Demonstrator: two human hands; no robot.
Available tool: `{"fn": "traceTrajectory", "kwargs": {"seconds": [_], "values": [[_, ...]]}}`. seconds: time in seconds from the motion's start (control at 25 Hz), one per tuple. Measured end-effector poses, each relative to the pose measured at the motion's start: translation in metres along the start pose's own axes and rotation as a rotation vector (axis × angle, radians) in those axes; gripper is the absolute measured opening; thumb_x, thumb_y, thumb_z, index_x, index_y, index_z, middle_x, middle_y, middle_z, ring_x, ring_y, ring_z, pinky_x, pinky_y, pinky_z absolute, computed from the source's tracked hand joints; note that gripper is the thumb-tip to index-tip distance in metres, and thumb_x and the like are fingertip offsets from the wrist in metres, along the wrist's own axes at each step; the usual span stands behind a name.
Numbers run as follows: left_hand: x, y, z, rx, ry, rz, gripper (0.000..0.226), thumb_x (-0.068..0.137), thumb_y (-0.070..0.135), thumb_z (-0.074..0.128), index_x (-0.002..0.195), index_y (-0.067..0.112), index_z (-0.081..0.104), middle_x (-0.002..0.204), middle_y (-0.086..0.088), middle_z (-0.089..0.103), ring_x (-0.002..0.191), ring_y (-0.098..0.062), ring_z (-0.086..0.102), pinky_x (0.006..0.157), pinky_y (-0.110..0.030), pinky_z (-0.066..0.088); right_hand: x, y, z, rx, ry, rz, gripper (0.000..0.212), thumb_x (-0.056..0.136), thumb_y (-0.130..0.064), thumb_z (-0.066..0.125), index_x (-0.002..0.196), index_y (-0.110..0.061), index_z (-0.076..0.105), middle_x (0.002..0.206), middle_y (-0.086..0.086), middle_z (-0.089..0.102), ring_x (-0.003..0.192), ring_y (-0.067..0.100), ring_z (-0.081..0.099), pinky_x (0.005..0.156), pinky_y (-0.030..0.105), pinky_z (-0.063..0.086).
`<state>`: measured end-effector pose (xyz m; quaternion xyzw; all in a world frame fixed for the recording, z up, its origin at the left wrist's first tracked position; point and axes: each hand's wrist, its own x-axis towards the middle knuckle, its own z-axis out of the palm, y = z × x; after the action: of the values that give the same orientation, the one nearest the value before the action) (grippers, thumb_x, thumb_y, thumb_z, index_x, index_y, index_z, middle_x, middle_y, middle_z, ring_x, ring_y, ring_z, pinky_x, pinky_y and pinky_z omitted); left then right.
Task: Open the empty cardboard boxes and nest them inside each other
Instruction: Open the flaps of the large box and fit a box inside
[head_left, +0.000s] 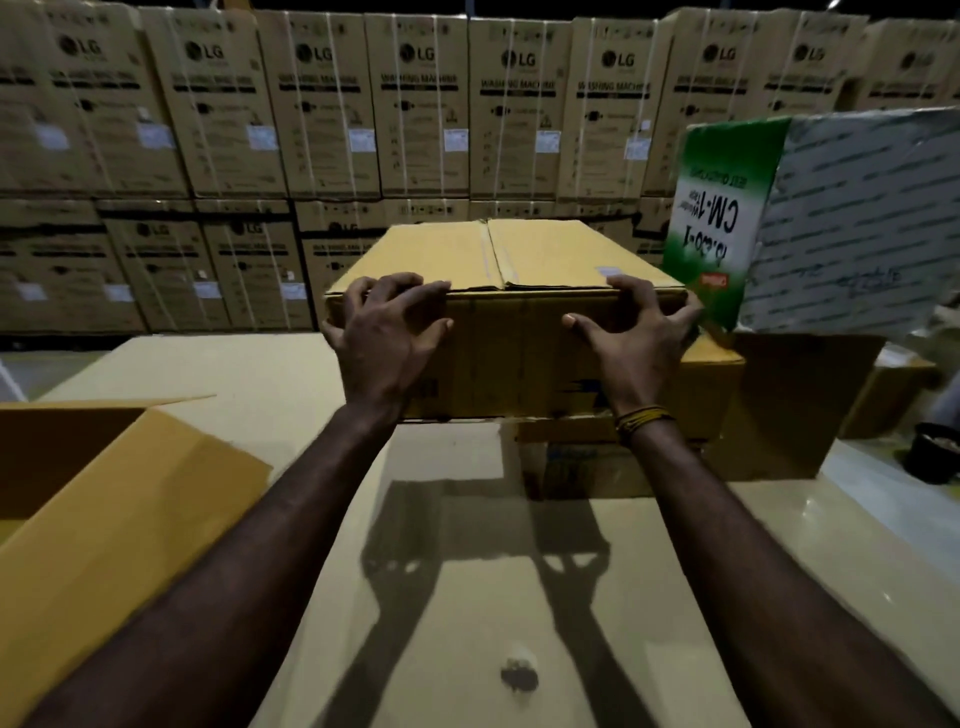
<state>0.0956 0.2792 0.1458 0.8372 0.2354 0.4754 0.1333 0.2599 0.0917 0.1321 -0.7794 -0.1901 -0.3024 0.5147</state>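
Both hands were clamped on the closed cardboard box: the left hand hooked over its near top edge at one corner, the right hand at the other. The box lay directly ahead of both, long axis crosswise between them, flaps shut. An open box sat left of the left forearm.

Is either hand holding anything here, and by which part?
Both hands, left hand and right hand, grip the closed cardboard box at its near top edge, fingers curled over it.
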Motion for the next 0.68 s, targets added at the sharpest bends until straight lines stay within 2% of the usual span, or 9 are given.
{"fn": "traceTrajectory", "kwargs": {"seconds": [0.2, 0.4, 0.52, 0.68], "values": [[-0.059, -0.028, -0.083, -0.055, 0.067, -0.049, 0.029, 0.079, 0.053, 0.071, 0.108, 0.050, 0.070, 0.123, 0.024, 0.059, 0.128, -0.016, 0.040, 0.096, -0.054, 0.030, -0.088, -0.047, -0.019, 0.039, -0.004, -0.024, 0.059, 0.061, -0.055, 0.084, 0.114, -0.045, 0.059, 0.146, 0.016, 0.024, 0.134, 0.035, 0.031, 0.102, 0.045, 0.048], [-0.121, -0.043, -0.143, -0.147, 0.129, -0.148, 0.024, 0.079, 0.052, 0.072, 0.103, 0.049, 0.072, 0.119, 0.026, 0.061, 0.128, -0.012, 0.041, 0.099, -0.059, 0.028, -0.151, -0.087, -0.050, 0.042, -0.006, -0.092, 0.060, 0.059, -0.061, 0.080, 0.113, -0.045, 0.061, 0.146, 0.012, 0.024, 0.132, 0.033, 0.034, 0.101, 0.045, 0.048], [-0.160, -0.039, -0.171, -0.163, 0.154, -0.196, 0.024, 0.079, 0.050, 0.072, 0.103, 0.049, 0.072, 0.119, 0.026, 0.061, 0.127, -0.014, 0.043, 0.099, -0.062, 0.029, -0.182, -0.104, -0.077, 0.076, -0.032, -0.108, 0.059, 0.060, -0.053, 0.084, 0.113, -0.040, 0.064, 0.146, 0.013, 0.026, 0.133, 0.032, 0.034, 0.105, 0.039, 0.045], [-0.217, -0.029, -0.203, -0.158, 0.180, -0.229, 0.025, 0.079, 0.046, 0.073, 0.104, 0.046, 0.072, 0.119, 0.024, 0.063, 0.126, -0.018, 0.044, 0.097, -0.059, 0.029, -0.226, -0.113, -0.117, 0.094, -0.063, -0.127, 0.057, 0.060, -0.047, 0.088, 0.112, -0.036, 0.067, 0.142, 0.012, 0.030, 0.130, 0.028, 0.037, 0.106, 0.030, 0.041]]}}
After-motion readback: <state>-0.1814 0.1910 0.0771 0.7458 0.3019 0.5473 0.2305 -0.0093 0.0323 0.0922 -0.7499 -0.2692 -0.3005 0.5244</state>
